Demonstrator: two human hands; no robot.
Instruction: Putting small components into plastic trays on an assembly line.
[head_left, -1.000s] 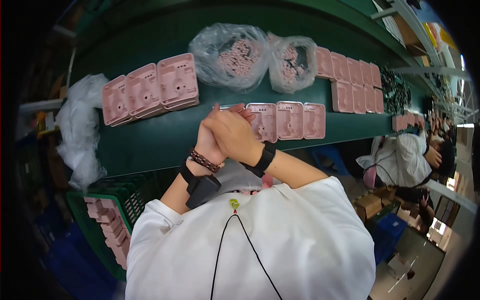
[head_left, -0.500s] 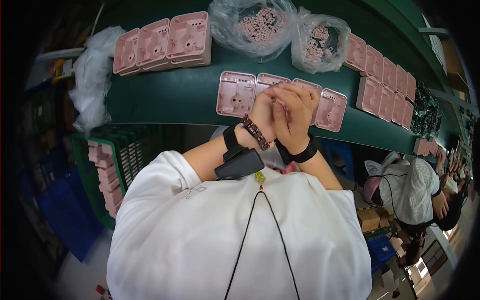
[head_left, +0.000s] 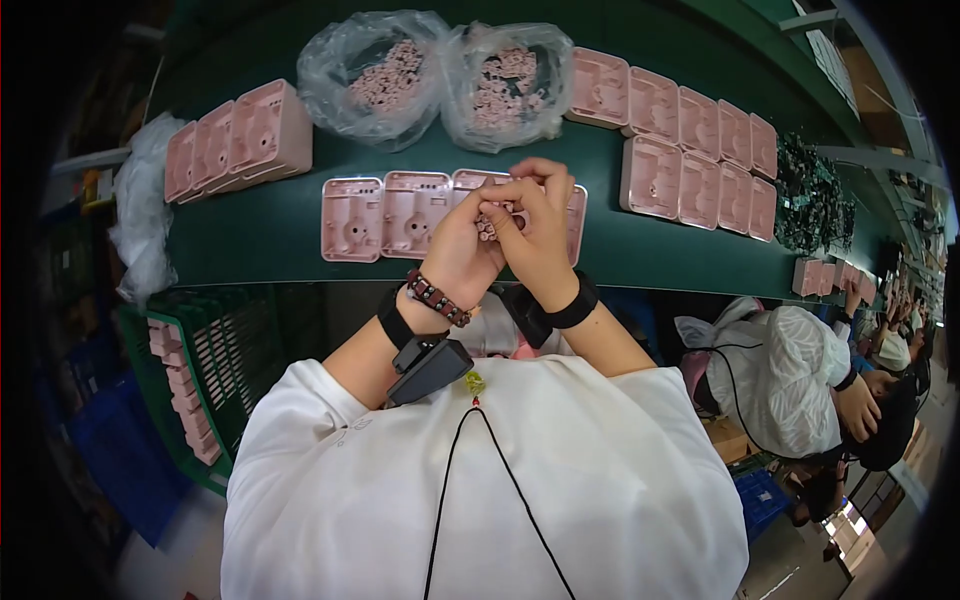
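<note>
Over a row of pink plastic housings (head_left: pixel 352 222), my left hand (head_left: pixel 462 248) is cupped around a small heap of pink plastic parts (head_left: pixel 488 228). My right hand (head_left: pixel 540 232) lies against it from the right, fingers bent over the heap and thumb pressed to it. What its fingertips pinch is hidden. The housings are shallow, open upward, with round holes inside; both hands cover part of the ones at the right end of the row.
Two clear bags (head_left: pixel 372 88) of small pink parts stand behind. Stacked pink housings (head_left: pixel 270 130) are at left, more housings (head_left: pixel 655 175) at right beside a dark heap (head_left: pixel 815 205). A green crate (head_left: pixel 225 350) stands lower left; another person (head_left: pixel 800 380) sits at right.
The view has shifted, so the table things sit farther left in it. My hands have turned and parted slightly, and the small pink parts between them now show more clearly.
</note>
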